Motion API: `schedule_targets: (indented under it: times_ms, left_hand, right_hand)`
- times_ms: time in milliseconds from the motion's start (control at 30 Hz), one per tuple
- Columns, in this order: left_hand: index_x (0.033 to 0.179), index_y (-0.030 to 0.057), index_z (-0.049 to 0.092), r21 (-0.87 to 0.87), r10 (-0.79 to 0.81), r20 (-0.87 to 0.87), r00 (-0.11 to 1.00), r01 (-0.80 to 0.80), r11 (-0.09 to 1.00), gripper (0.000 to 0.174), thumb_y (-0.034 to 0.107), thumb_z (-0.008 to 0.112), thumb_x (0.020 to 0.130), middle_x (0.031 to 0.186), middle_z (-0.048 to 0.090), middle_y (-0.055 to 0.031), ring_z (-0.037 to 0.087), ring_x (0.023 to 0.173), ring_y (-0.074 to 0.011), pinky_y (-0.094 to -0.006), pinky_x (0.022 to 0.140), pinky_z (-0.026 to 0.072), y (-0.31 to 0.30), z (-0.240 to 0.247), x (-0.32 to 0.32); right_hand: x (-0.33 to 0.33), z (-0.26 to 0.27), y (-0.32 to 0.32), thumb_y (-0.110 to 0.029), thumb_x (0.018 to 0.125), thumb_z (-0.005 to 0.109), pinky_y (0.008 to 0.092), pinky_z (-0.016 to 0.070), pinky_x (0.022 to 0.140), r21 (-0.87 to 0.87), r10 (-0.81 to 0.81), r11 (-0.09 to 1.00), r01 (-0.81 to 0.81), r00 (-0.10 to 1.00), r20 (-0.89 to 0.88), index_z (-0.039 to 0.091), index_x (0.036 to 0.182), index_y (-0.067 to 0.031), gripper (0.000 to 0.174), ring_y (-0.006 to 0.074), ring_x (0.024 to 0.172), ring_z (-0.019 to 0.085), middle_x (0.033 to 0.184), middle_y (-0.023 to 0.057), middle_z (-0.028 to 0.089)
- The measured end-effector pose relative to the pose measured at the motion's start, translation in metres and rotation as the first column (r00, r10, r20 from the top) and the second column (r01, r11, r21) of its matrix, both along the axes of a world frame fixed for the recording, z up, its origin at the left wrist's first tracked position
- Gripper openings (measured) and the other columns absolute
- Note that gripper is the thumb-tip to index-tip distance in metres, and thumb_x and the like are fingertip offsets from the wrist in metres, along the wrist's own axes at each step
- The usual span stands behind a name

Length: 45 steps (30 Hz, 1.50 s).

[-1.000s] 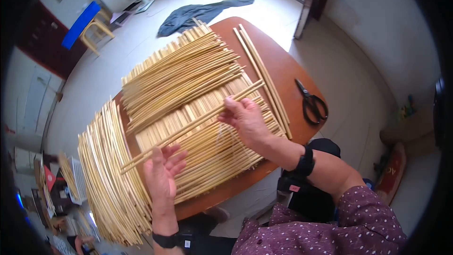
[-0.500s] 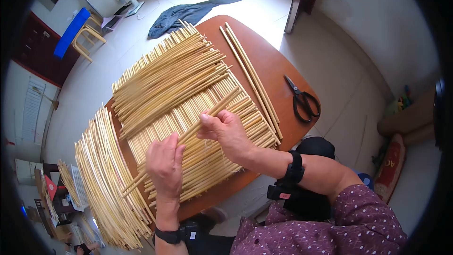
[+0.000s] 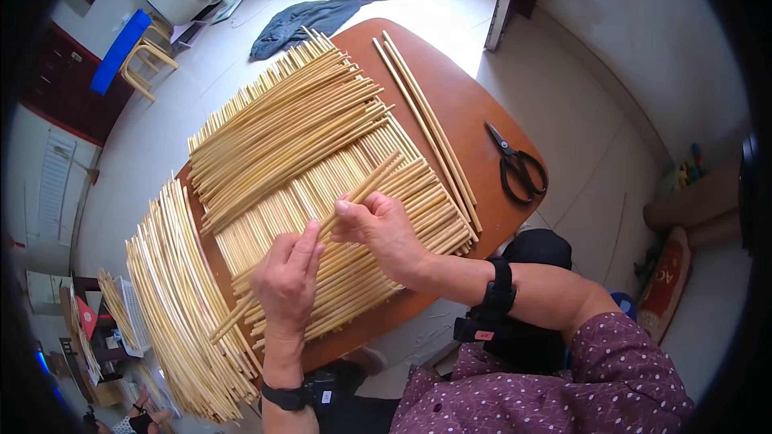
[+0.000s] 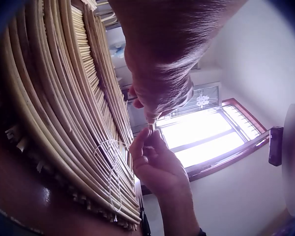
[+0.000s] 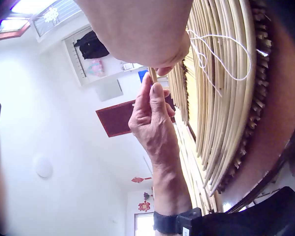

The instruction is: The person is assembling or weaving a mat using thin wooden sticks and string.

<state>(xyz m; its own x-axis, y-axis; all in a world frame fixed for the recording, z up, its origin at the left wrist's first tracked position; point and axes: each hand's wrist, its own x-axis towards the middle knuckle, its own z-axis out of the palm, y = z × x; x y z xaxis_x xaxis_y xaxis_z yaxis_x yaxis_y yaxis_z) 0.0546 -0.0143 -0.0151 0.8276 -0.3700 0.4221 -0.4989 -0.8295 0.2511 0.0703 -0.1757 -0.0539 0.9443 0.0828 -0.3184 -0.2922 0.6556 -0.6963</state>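
My right hand (image 3: 382,229) pinches a pair of straw-coloured stalks (image 3: 384,171) between thumb and fingers, near their upper right end. Close beside it, my left hand (image 3: 285,281) grips the same stalks with its back turned up; in the right wrist view its thumb (image 5: 157,93) presses against them. They slant above a row of parallel stalks (image 3: 354,293) along the table's near side. A thin white string (image 5: 247,58) lies looped over that row. In the left wrist view, the left hand's wrist hides part of the grip.
Under the row, a layer of crosswise stalks (image 3: 293,197) covers the brown table (image 3: 466,104), with a loose pile (image 3: 289,120) on its far part. More stalks (image 3: 181,297) hang at the left edge. Black scissors (image 3: 519,165) and a few separate stalks (image 3: 430,124) lie to the right.
My left hand has turned from palm up with spread fingers to back up, gripping the stalks. Both hands have come closer together, and my right hand has shifted left and down along with the stalks.
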Motion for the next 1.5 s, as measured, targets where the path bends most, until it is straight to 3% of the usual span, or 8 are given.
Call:
schedule_targets:
  times_ms: [333, 433, 600, 667, 800, 867, 1067, 1500]
  left_hand:
    - [0.111, 0.0127, 0.072, -0.105, -0.034, -0.127, 0.991, 0.020, 0.994, 0.025, 0.013, 0.070, 0.086, 0.076, 0.062, -0.0056, 0.059, 0.058, -0.0167, -0.0308, 0.051, 0.0462, 0.009, -0.003, 0.030]
    - [0.112, 0.0127, 0.072, -0.149, -0.125, -0.141, 0.982, 0.103, 0.983, 0.025, 0.014, 0.070, 0.087, 0.078, 0.064, -0.0056, 0.060, 0.061, -0.0176, -0.0296, 0.053, 0.0466, 0.009, -0.010, 0.053]
    - [0.111, 0.0167, 0.072, -0.153, -0.190, -0.179, 0.965, 0.163, 0.975, 0.027, 0.018, 0.072, 0.084, 0.078, 0.064, -0.0048, 0.060, 0.061, -0.0188, -0.0294, 0.054, 0.0465, -0.004, -0.038, 0.074]
    - [0.111, 0.0169, 0.073, -0.074, -0.152, -0.199, 0.968, 0.140, 0.987, 0.027, 0.017, 0.073, 0.084, 0.078, 0.064, -0.0049, 0.061, 0.061, -0.0191, -0.0301, 0.055, 0.0468, -0.007, -0.043, 0.077]
    - [0.109, 0.0161, 0.073, -0.090, -0.163, -0.220, 0.962, 0.147, 0.985, 0.025, 0.017, 0.073, 0.084, 0.078, 0.064, -0.0045, 0.061, 0.061, -0.0190, -0.0307, 0.055, 0.0469, -0.010, -0.050, 0.080]
    - [0.108, 0.0141, 0.073, -0.152, -0.177, -0.268, 0.947, 0.140, 0.978, 0.024, 0.015, 0.072, 0.084, 0.077, 0.063, -0.0047, 0.061, 0.061, -0.0193, -0.0310, 0.056, 0.0471, -0.014, -0.049, 0.081]
    - [0.107, 0.0125, 0.073, -0.175, -0.199, -0.308, 0.930, 0.150, 0.973, 0.023, 0.012, 0.071, 0.084, 0.078, 0.063, -0.0053, 0.061, 0.062, -0.0194, -0.0308, 0.057, 0.0477, -0.015, -0.051, 0.085]
    - [0.108, 0.0160, 0.073, -0.138, -0.197, -0.293, 0.935, 0.163, 0.977, 0.023, 0.013, 0.070, 0.086, 0.073, 0.059, -0.0043, 0.056, 0.058, -0.0181, -0.0309, 0.054, 0.0447, -0.012, -0.052, 0.083]
  right_hand:
    - [-0.007, 0.007, -0.006, -0.017, 0.098, 0.057, 0.0288, 0.0579, 0.076, 0.036, 0.064, 0.998, -0.060, 0.990, -0.127, 0.064, 0.105, 0.0004, 0.020, 0.0131, 0.078, 0.065, 0.086, 0.0053, 0.065]
    - [-0.017, 0.017, -0.012, -0.012, 0.096, 0.056, 0.0259, 0.0532, 0.068, -0.422, 0.280, 0.887, -0.187, 0.945, 0.170, 0.063, 0.113, 0.0026, 0.024, 0.0112, 0.070, 0.063, 0.076, 0.0052, 0.063]
    - [-0.027, 0.028, -0.023, -0.008, 0.092, 0.061, 0.0285, 0.0509, 0.064, -0.537, 0.402, 0.813, -0.224, 0.883, 0.240, 0.065, 0.112, -0.0045, 0.021, 0.0127, 0.065, 0.063, 0.070, 0.0057, 0.062]
    - [-0.027, 0.013, -0.024, -0.011, 0.090, 0.063, 0.0372, 0.0518, 0.065, -0.707, 0.423, 0.707, -0.018, 0.812, 0.402, 0.060, 0.109, -0.0045, 0.021, 0.0264, 0.065, 0.063, 0.069, 0.0106, 0.061]
    - [-0.023, 0.009, -0.031, -0.011, 0.085, 0.064, 0.0389, 0.0521, 0.068, -0.811, 0.449, 0.557, 0.180, 0.756, 0.476, 0.058, 0.105, -0.0057, 0.021, 0.0308, 0.078, 0.065, 0.082, 0.0111, 0.065]
    - [-0.018, 0.020, -0.039, -0.012, 0.083, 0.063, 0.0370, 0.0533, 0.078, -0.935, 0.597, 0.254, 0.247, 0.721, 0.352, 0.059, 0.094, -0.0032, 0.015, 0.0274, 0.095, 0.066, 0.096, 0.0132, 0.065]
    - [-0.002, -0.001, -0.048, -0.009, 0.083, 0.054, 0.0501, 0.0386, 0.107, -0.884, 0.553, -0.081, 0.461, 0.758, 0.345, 0.053, 0.095, 0.0030, 0.017, 0.0435, 0.122, 0.051, 0.124, 0.0264, 0.057]
    - [0.011, -0.018, -0.052, -0.003, 0.086, 0.045, 0.0512, 0.0267, 0.116, -0.941, 0.490, -0.176, 0.290, 0.855, 0.172, 0.051, 0.100, 0.0072, 0.018, 0.0479, 0.133, 0.039, 0.133, 0.0355, 0.047]
